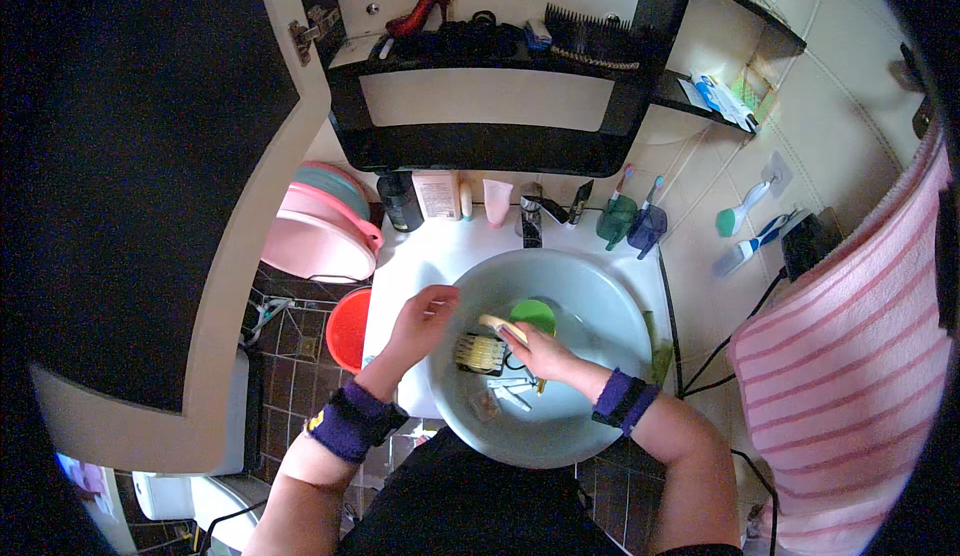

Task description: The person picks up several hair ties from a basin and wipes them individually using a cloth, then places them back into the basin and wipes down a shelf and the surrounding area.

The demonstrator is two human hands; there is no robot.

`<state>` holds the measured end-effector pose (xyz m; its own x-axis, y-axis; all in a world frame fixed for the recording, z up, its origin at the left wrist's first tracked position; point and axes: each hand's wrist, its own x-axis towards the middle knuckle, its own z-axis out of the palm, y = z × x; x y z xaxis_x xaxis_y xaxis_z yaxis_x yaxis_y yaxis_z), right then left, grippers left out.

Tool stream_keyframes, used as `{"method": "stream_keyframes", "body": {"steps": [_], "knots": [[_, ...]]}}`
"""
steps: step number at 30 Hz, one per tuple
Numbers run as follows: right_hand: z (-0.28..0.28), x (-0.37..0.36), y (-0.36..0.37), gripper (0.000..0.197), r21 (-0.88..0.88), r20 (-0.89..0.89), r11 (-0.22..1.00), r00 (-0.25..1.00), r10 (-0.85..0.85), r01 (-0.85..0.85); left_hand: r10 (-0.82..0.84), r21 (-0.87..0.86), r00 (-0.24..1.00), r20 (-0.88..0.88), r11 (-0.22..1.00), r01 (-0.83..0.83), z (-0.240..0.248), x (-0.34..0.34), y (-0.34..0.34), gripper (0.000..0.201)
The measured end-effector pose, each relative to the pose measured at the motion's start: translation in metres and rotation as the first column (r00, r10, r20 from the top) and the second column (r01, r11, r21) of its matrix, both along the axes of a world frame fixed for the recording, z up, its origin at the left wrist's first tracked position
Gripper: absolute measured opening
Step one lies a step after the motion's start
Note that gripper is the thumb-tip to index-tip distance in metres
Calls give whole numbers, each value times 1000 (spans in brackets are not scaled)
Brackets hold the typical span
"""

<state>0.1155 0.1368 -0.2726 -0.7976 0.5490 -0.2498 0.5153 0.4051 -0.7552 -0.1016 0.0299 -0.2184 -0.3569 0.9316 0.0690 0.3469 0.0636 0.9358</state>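
Note:
A large grey-blue basin (610,396) sits on the white washstand in front of me. My right hand (545,354) is over its middle, closed on a pale yellow, bar-shaped object (492,323) whose kind I cannot make out. My left hand (425,318) is at the basin's left rim, fingers loosely bent and apart, with nothing visible in it. In the basin, near my right hand, lie a bright green round piece (534,314), a cream-bristled brush (481,353), several small white tools (512,394) and a small clear packet (486,406).
Behind the basin stand the faucet (531,224), a black bottle (400,203), a pink tube (497,202) and toothbrush cups (647,230). Pink basins (318,241) and a red bucket (350,330) are left. A striped towel (850,356) hangs right; an open cabinet door (270,186) juts out left.

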Motion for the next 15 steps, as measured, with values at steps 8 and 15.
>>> {"method": "stream_keyframes", "body": {"steps": [8,15], "knots": [[-31,-4,-26,48,110,186,993,981,-59,39,206,-74,965,-163,973,-220,-38,-40,-82,15],[-54,-6,-30,49,113,334,994,941,-48,10,-19,-43,177,-984,990,-134,-188,-93,-138,16]]}}
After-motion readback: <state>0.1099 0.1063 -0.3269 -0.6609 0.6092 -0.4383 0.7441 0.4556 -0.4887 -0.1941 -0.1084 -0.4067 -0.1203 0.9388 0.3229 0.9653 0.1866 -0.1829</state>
